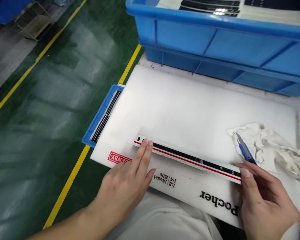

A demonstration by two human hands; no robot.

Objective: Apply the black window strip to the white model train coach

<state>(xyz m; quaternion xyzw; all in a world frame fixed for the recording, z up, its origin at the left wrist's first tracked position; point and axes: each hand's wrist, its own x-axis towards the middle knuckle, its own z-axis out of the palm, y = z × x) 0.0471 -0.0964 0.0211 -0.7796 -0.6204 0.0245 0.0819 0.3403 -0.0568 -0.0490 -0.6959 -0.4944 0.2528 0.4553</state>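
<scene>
A long, narrow white strip [187, 158] with a black band and a red line, like the side of a model train coach, lies slantwise across the white foam board. My left hand [128, 180] rests two outstretched fingertips on the strip near its left end, with the thumb apart. At the opposite end, my right hand [265, 196] pinches the strip between thumb and fingers. Just beyond the right hand is a blue utility knife [245, 150], its blade pointing away from me. It lies on a crumpled white cloth [272, 146].
The white foam board [190, 96] bears upside-down printing. Large blue crates [190, 40] stand behind it, the upper one holding dark strips. A lower blue tray [100, 116] with dark strips shows at the left edge. Green floor [72, 76] with yellow lines lies beyond.
</scene>
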